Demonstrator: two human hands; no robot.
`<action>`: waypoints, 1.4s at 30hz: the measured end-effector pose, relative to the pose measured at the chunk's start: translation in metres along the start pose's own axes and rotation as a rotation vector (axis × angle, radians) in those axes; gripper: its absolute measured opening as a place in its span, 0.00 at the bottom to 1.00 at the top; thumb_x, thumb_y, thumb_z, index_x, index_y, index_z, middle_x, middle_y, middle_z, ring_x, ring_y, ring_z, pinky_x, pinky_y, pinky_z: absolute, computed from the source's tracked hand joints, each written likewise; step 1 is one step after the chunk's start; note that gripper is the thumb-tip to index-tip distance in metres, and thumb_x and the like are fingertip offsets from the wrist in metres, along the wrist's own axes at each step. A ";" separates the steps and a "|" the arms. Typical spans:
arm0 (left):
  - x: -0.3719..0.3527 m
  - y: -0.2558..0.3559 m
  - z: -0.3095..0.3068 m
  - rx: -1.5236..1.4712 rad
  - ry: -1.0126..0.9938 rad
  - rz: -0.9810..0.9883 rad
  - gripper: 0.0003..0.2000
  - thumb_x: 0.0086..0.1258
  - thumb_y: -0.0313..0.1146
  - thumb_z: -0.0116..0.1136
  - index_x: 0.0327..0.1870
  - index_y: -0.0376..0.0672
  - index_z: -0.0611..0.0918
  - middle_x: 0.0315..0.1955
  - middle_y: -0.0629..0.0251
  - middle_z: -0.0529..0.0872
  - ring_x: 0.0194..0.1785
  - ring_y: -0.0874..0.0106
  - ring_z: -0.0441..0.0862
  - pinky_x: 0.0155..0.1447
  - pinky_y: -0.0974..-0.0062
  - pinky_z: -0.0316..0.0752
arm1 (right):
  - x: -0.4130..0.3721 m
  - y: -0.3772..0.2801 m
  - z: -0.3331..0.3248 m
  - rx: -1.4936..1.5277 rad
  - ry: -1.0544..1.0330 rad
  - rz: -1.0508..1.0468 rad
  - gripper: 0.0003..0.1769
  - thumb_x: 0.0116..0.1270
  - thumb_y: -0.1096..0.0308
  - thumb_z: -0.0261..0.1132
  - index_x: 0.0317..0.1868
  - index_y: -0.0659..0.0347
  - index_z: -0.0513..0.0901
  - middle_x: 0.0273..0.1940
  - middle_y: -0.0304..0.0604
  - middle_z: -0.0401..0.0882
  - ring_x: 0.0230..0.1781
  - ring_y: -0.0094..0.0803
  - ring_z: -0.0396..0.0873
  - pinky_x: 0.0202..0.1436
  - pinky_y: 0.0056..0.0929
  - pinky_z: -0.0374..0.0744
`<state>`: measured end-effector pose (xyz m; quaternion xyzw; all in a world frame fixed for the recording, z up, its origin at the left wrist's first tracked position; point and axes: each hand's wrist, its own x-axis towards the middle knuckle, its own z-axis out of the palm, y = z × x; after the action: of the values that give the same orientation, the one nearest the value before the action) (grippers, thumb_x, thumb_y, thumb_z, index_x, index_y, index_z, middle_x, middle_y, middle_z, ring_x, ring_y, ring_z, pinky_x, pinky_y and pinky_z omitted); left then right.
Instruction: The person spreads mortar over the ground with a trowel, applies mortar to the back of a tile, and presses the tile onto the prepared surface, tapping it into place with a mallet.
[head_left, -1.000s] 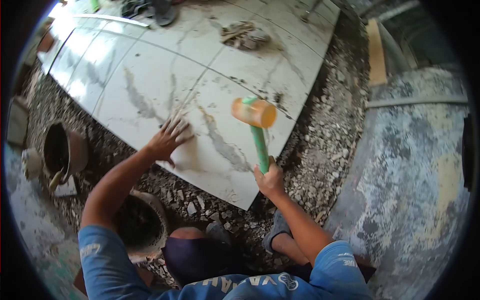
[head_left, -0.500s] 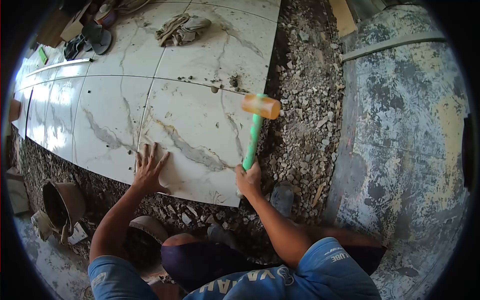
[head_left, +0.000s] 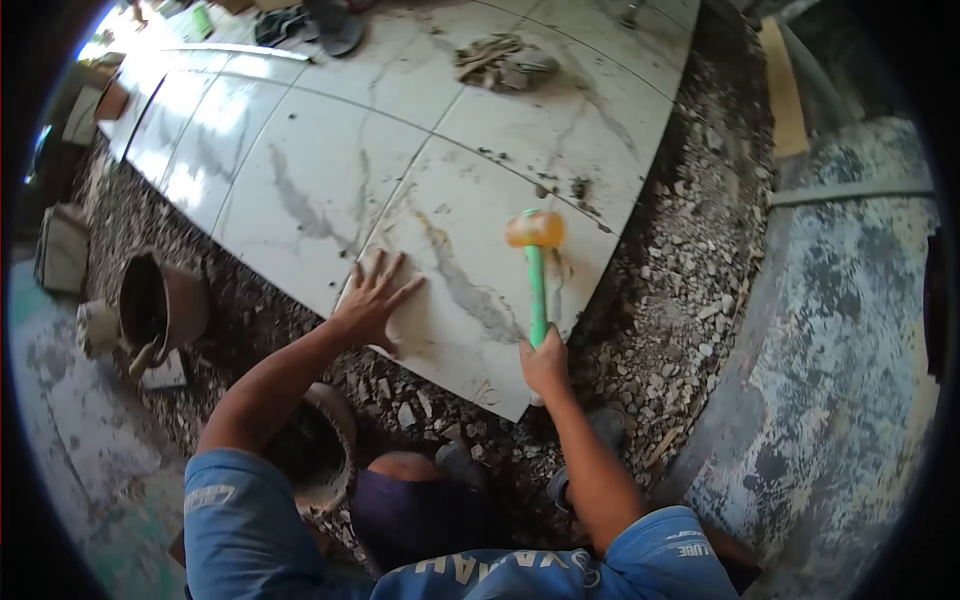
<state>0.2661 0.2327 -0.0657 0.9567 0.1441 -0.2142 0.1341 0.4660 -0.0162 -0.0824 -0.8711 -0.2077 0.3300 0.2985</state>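
My left hand (head_left: 374,304) lies flat with fingers spread on the near left part of a white marbled floor tile (head_left: 455,340). In my right hand (head_left: 544,362) is the green handle of a rubber mallet (head_left: 537,265). Its amber head overlaps the right half of the same tile, close to a grey vein. My right fist sits near the tile's front right corner. Dark crumbs of mortar are scattered along the joint behind this tile.
A crumpled cloth (head_left: 505,62) lies on the tiles further back. Gravel (head_left: 700,240) runs along the right edge, beside a worn painted slab (head_left: 830,330). Two buckets stand at the lower left, one with a rim (head_left: 345,440) near my knee, another (head_left: 185,305) farther left.
My view has turned, so the tiles appear rotated and shifted right. The mallet head has moved from the tile's right edge inward over the tile. My left hand stays spread on the tile.
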 end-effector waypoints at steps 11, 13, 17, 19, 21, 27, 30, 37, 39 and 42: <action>-0.008 -0.009 0.018 0.016 0.007 -0.042 0.74 0.21 0.63 0.79 0.78 0.51 0.48 0.77 0.50 0.43 0.78 0.44 0.39 0.69 0.28 0.44 | 0.007 -0.065 0.011 -0.035 -0.152 -0.290 0.16 0.59 0.70 0.62 0.45 0.69 0.72 0.35 0.69 0.79 0.42 0.66 0.78 0.43 0.54 0.76; -0.011 -0.014 0.031 0.025 0.055 -0.016 0.74 0.24 0.65 0.77 0.77 0.44 0.48 0.77 0.49 0.43 0.78 0.45 0.40 0.70 0.31 0.47 | -0.016 -0.046 0.001 -0.014 -0.226 -0.324 0.18 0.58 0.70 0.63 0.47 0.70 0.73 0.34 0.69 0.79 0.41 0.65 0.79 0.42 0.53 0.77; -0.013 -0.013 0.021 0.066 -0.006 -0.016 0.71 0.26 0.62 0.78 0.77 0.43 0.50 0.77 0.49 0.43 0.78 0.46 0.41 0.69 0.32 0.51 | -0.028 -0.002 -0.013 -0.429 -0.354 -0.272 0.23 0.57 0.68 0.65 0.51 0.70 0.73 0.37 0.68 0.79 0.42 0.64 0.79 0.46 0.53 0.77; -0.007 -0.026 0.025 0.072 -0.015 0.009 0.70 0.27 0.60 0.79 0.77 0.43 0.51 0.77 0.49 0.44 0.78 0.46 0.41 0.70 0.32 0.51 | -0.032 0.004 -0.012 -0.383 -0.336 -0.309 0.22 0.57 0.68 0.65 0.51 0.70 0.73 0.37 0.69 0.79 0.42 0.65 0.79 0.46 0.54 0.77; -0.010 -0.024 0.021 0.074 -0.050 0.038 0.67 0.31 0.54 0.81 0.77 0.44 0.51 0.77 0.49 0.43 0.78 0.45 0.42 0.70 0.33 0.53 | -0.034 0.010 -0.012 -0.328 -0.313 -0.345 0.22 0.57 0.67 0.66 0.50 0.69 0.72 0.37 0.69 0.79 0.42 0.66 0.78 0.46 0.54 0.77; -0.009 -0.022 0.013 0.116 -0.048 0.002 0.67 0.31 0.55 0.80 0.77 0.46 0.51 0.77 0.51 0.44 0.78 0.46 0.43 0.72 0.37 0.54 | -0.042 0.032 -0.027 -0.562 -0.485 -0.265 0.19 0.59 0.67 0.63 0.48 0.66 0.72 0.34 0.68 0.80 0.40 0.66 0.79 0.44 0.56 0.77; -0.016 -0.024 0.022 0.083 -0.021 0.020 0.68 0.29 0.55 0.81 0.77 0.46 0.51 0.77 0.51 0.45 0.78 0.47 0.44 0.73 0.38 0.52 | -0.039 0.018 -0.045 -0.599 -0.552 -0.316 0.19 0.59 0.66 0.64 0.48 0.66 0.72 0.35 0.67 0.80 0.39 0.65 0.79 0.44 0.55 0.78; -0.003 -0.016 0.020 0.018 -0.038 -0.001 0.71 0.27 0.55 0.82 0.78 0.51 0.47 0.78 0.53 0.39 0.79 0.46 0.38 0.68 0.28 0.49 | -0.017 -0.001 -0.182 -0.428 -0.360 -0.810 0.12 0.63 0.61 0.63 0.42 0.57 0.75 0.28 0.53 0.80 0.31 0.57 0.80 0.35 0.49 0.79; 0.006 0.001 0.011 -0.022 -0.092 -0.133 0.74 0.25 0.57 0.82 0.78 0.55 0.42 0.77 0.51 0.34 0.78 0.44 0.34 0.64 0.21 0.48 | -0.020 0.027 -0.200 -0.457 -0.328 -0.680 0.12 0.63 0.60 0.64 0.42 0.56 0.76 0.28 0.53 0.81 0.31 0.56 0.81 0.34 0.49 0.79; 0.020 0.030 0.009 -0.047 -0.105 -0.317 0.76 0.22 0.60 0.81 0.78 0.59 0.39 0.77 0.49 0.31 0.78 0.41 0.32 0.61 0.18 0.47 | -0.012 0.076 -0.194 -0.475 -0.285 -0.531 0.15 0.63 0.57 0.65 0.46 0.55 0.76 0.28 0.53 0.81 0.31 0.57 0.82 0.34 0.51 0.79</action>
<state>0.2898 0.2063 -0.0763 0.9061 0.2910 -0.2790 0.1283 0.6053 -0.1533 -0.0097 -0.7773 -0.5361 0.3018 0.1317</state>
